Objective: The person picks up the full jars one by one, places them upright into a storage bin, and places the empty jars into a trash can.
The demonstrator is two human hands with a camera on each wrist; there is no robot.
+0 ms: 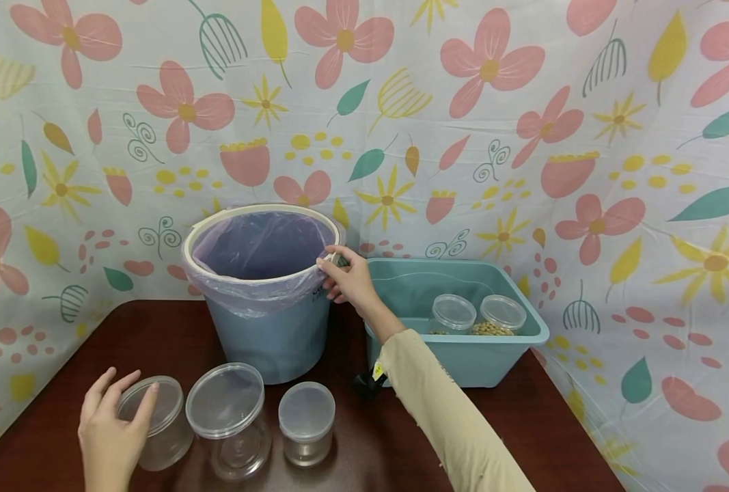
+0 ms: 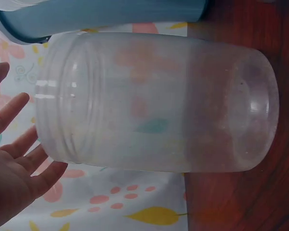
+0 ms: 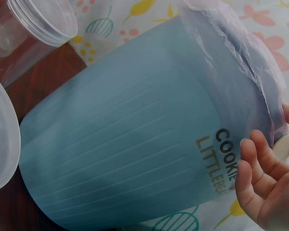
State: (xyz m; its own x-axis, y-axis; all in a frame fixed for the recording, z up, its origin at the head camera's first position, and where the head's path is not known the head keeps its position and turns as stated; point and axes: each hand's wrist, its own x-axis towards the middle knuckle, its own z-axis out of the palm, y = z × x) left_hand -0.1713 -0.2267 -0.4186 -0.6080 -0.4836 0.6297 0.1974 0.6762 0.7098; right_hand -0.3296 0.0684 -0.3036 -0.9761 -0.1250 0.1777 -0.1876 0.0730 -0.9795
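A blue trash bin stands on the table, lined with a thin purple bag folded over its top under a cream rim ring. My right hand is at the bin's right edge, thumb and forefinger pinching the ring's small tab; the other fingers curl loosely beside the printed wall. My left hand hovers with spread fingers around the lid of the leftmost clear plastic jar. In the left wrist view, the fingertips lie right at that jar's lidded end.
To the right, a larger clear jar and a small lidded jar stand in a row. A blue-green tub holds two lidded containers with beans. A black object lies near the tub. Flowered cloth hangs behind the table.
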